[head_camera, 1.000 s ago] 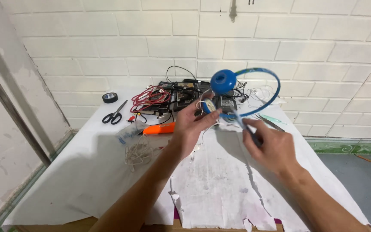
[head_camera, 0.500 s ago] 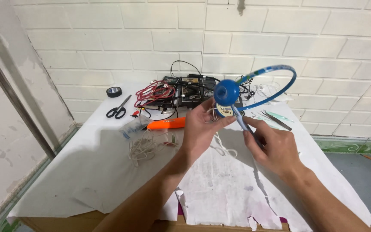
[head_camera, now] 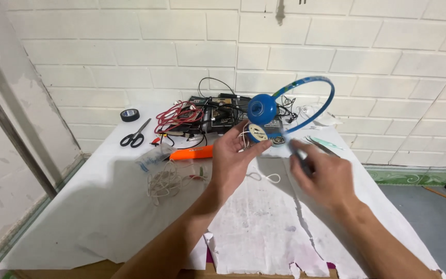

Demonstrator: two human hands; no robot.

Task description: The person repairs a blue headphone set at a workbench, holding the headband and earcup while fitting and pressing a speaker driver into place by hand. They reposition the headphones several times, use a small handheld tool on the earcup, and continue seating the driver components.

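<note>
The left hand (head_camera: 233, 157) holds up a blue plastic headset with a thin curved headband (head_camera: 264, 116), its fingertips pinched on the lower earcup, whose cream inner face is turned up. The headset stands above the table, just past the fingers. The right hand (head_camera: 323, 173) is closed around a slim grey tool (head_camera: 296, 151), blurred, its tip near that earcup. On the white paper-covered table (head_camera: 94, 217) lies a small clear plastic bag with blue print (head_camera: 150, 160) beside an orange-handled tool (head_camera: 192, 153).
</note>
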